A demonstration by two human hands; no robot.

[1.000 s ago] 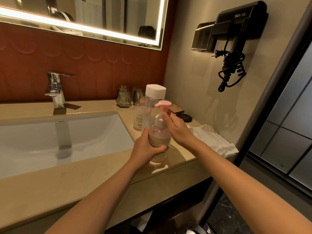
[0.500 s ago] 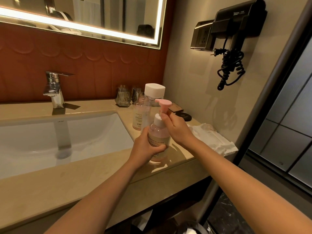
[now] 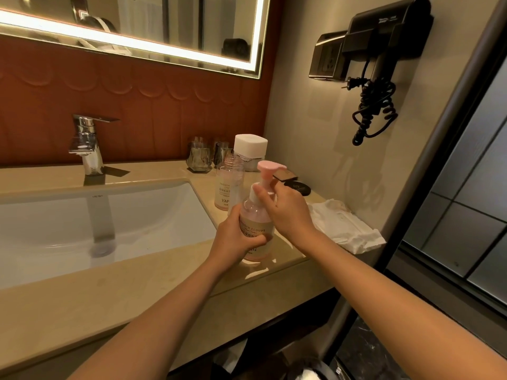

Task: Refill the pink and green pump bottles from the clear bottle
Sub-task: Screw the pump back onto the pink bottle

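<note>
Risk: pink bottle (image 3: 256, 231), gripped by left hand (image 3: 236, 239), may tip on tabletop (image 3: 164, 270) if right hand (image 3: 288, 212), clasping its collar, twists hard.

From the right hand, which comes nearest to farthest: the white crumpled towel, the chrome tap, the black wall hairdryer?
From the right hand:
1. White crumpled towel, on the counter just to its right.
2. Chrome tap, far left behind the basin.
3. Black wall hairdryer, high up on the right wall.

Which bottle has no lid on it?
The clear bottle behind the pink pump bottle: its threaded neck is open. The others wear a pump or white cap.
</note>
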